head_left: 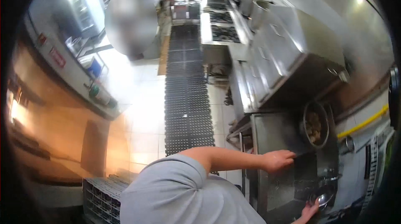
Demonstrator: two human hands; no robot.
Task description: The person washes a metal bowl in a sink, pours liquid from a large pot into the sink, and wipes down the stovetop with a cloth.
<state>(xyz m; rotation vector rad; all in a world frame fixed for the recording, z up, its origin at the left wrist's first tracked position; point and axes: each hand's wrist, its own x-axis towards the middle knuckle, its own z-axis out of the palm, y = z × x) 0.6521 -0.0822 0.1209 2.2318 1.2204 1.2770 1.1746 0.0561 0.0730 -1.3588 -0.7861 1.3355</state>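
At your metal sink [271, 128], the round bowl [324, 194] is too blurred to tell its facing or long axis, your right hand [310, 212] grasps its near rim, and you cannot tell whether your left hand [279, 161] holds anything.

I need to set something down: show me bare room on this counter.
Looks bare: the steel counter between the cabinet, round pot and left hand. Crowded: the picture's lower right, where the right hand holds the metal bowl.

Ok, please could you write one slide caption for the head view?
Right hand holding a metal bowl by its rim, left hand extended over the steel sink unit.
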